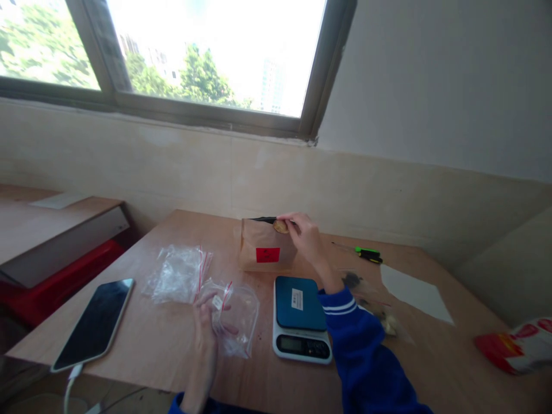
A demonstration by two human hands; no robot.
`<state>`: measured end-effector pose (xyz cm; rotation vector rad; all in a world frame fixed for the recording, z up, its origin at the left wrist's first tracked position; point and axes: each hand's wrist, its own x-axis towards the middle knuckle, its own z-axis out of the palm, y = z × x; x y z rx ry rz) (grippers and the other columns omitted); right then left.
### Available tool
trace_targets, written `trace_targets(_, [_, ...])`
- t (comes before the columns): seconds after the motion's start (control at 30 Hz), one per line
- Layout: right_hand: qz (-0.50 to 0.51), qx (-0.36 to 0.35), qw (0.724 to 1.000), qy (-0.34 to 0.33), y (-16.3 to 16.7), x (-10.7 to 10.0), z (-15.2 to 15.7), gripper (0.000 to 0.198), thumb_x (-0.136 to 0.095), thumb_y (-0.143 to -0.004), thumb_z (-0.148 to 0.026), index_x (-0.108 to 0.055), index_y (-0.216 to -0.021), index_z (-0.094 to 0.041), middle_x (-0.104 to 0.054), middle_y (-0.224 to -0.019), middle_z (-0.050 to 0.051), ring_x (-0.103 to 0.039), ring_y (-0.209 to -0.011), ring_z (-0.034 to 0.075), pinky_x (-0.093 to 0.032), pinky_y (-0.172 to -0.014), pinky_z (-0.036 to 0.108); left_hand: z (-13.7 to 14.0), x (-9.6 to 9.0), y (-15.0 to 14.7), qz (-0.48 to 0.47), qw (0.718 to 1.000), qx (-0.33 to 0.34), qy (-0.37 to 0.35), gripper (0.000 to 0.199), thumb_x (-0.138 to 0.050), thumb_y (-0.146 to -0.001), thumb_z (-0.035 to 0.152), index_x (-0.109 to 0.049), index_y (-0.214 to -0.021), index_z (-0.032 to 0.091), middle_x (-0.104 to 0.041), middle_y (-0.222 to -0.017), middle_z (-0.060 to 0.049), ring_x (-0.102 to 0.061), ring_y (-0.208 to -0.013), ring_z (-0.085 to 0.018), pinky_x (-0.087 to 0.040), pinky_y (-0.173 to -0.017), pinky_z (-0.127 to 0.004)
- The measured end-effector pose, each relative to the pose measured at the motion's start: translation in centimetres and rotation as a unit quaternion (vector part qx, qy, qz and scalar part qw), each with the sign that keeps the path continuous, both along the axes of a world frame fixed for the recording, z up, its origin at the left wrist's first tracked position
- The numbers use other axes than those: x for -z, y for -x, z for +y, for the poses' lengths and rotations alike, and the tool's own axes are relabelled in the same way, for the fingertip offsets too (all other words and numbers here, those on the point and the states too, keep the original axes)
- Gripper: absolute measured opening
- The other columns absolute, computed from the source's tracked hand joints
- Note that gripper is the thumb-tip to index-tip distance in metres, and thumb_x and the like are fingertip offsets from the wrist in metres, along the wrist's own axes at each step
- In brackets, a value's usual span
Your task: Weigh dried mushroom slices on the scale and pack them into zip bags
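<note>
My right hand [307, 236] pinches a round tan slice [280, 226] at the open top of a brown paper bag [254, 238]. A red label [268, 255] is on the bag's front. My left hand [206, 325] is closed on a clear zip bag [244, 310], some fingers showing through the plastic. By those fingers a small pale piece [217, 302] shows; I cannot tell what it is. Between my forearms stands a white kitchen scale [280, 345] with a blue top [287, 310].
Several clear zip bags [176, 273] lie in a pile at left, beyond a phone [97, 322] on its cable. Small filled bags [386, 322] sit partly behind my right sleeve. Farther right are green-black tools [366, 253], white paper [414, 292] and a red-white package [517, 345].
</note>
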<state>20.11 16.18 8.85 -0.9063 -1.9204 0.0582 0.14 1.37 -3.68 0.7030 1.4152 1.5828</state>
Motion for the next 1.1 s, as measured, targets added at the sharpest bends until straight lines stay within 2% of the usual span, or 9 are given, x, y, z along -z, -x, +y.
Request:
trace_targets(0.13, [0.018, 0.001, 1.0, -0.013, 0.3, 0.5, 0.6, 0.024, -0.042, -0.095, -0.02, -0.066, -0.099, -0.021, -0.07, -0.1, 0.007, -0.062, -0.096, 0.022, -0.05, -0.089, 0.038, 0.0, 0.0, 0.1, -0.01, 1.0, 0.002, 0.002, 0.075, -0.046, -0.069, 0.082, -0.046, -0.116, 0.024, -0.061, -0.085, -0.002, -0.058, -0.041, -0.016, -0.046, -0.031, -0.031])
trace_targets(0.37, [0.008, 0.04, 0.998, -0.039, 0.9, -0.8, 1.3, 0.025, -0.04, -0.097, -0.023, -0.064, -0.102, -0.02, -0.068, -0.102, 0.008, -0.058, -0.1, 0.022, -0.045, -0.094, 0.039, 0.5, 0.5, 0.0, 0.001, 1.0, 0.011, -0.011, 0.069, -0.05, -0.071, 0.077, -0.045, -0.113, 0.022, -0.063, -0.085, -0.003, -0.06, -0.044, -0.016, -0.05, -0.035, -0.031])
trace_targets(0.5, [-0.043, 0.009, 0.999, -0.01, 0.7, 0.4, 1.0, 0.026, -0.042, -0.095, -0.02, -0.067, -0.099, -0.02, -0.07, -0.1, 0.008, -0.06, -0.099, 0.023, -0.045, -0.094, 0.04, 0.8, 0.9, 0.3, -0.025, 1.0, 0.014, 0.008, 0.077, -0.051, -0.065, 0.081, -0.043, -0.114, 0.022, -0.061, -0.085, -0.002, -0.06, -0.044, -0.017, -0.049, -0.034, -0.031])
trace_targets(0.67, [-0.015, 0.007, 1.0, -0.024, -0.1, 1.2, -0.9, 0.025, -0.043, -0.095, -0.022, -0.065, -0.106, -0.02, -0.07, -0.107, 0.008, -0.06, -0.103, 0.021, -0.045, -0.095, 0.039, 1.7, 0.9, 1.5, -0.03, 0.998, 0.018, 0.046, 0.075, -0.047, -0.07, 0.078, -0.038, -0.122, 0.025, -0.06, -0.085, -0.003, -0.059, -0.04, -0.016, -0.047, -0.032, -0.03])
trace_targets(0.77, [0.022, 0.024, 0.999, -0.035, -1.2, 1.2, -2.7, 0.023, -0.043, -0.095, -0.021, -0.065, -0.103, -0.02, -0.07, -0.104, 0.007, -0.06, -0.102, 0.02, -0.044, -0.095, 0.038, 2.2, -0.5, 3.0, 0.036, 0.998, 0.007, 0.052, 0.072, -0.046, -0.075, 0.073, -0.035, -0.127, 0.024, -0.059, -0.087, -0.004, -0.055, -0.037, -0.014, -0.043, -0.029, -0.027])
trace_targets(0.83, [0.039, 0.044, 0.998, -0.025, -2.4, 1.6, -4.1, 0.022, -0.044, -0.094, -0.022, -0.065, -0.098, -0.02, -0.07, -0.099, 0.006, -0.061, -0.098, 0.02, -0.044, -0.094, 0.039, 2.7, -2.4, 4.3, 0.102, 0.995, 0.003, 0.002, 0.065, -0.045, -0.08, 0.068, -0.035, -0.13, 0.027, -0.059, -0.09, -0.003, -0.057, -0.041, -0.012, -0.047, -0.034, -0.027])
trace_targets(0.97, [0.1, 0.079, 0.989, 0.075, -5.6, 3.9, -7.0, 0.022, -0.047, -0.093, -0.03, -0.067, -0.094, -0.02, -0.069, -0.098, 0.007, -0.061, -0.098, 0.021, -0.046, -0.091, 0.039, 4.5, -6.6, 7.1, 0.2, 0.978, -0.053, -0.011, 0.059, -0.044, -0.087, 0.06, -0.033, -0.135, 0.028, -0.058, -0.085, -0.002, -0.057, -0.043, -0.012, -0.05, -0.04, -0.027])
trace_targets(1.03, [0.158, 0.097, 0.971, 0.15, -7.3, 5.2, -8.4, 0.024, -0.05, -0.091, -0.036, -0.067, -0.095, -0.02, -0.069, -0.1, 0.007, -0.063, -0.097, 0.021, -0.048, -0.089, 0.037, 5.9, -7.6, 8.5, 0.276, 0.958, -0.072, -0.004, 0.055, -0.037, -0.091, 0.058, -0.031, -0.139, 0.03, -0.06, -0.09, -0.004, -0.062, -0.052, -0.015, -0.054, -0.048, -0.033])
trace_targets(1.1, [0.214, 0.126, 0.949, 0.197, -9.0, 6.3, -9.9, 0.026, -0.053, -0.087, -0.041, -0.068, -0.094, -0.02, -0.07, -0.099, 0.008, -0.064, -0.096, 0.022, -0.05, -0.087, 0.038, 7.3, -7.5, 9.8, 0.395, 0.911, -0.105, 0.06, 0.052, -0.028, -0.094, 0.054, -0.035, -0.139, 0.029, -0.062, -0.102, -0.01, -0.069, -0.075, -0.025, -0.057, -0.068, -0.046])
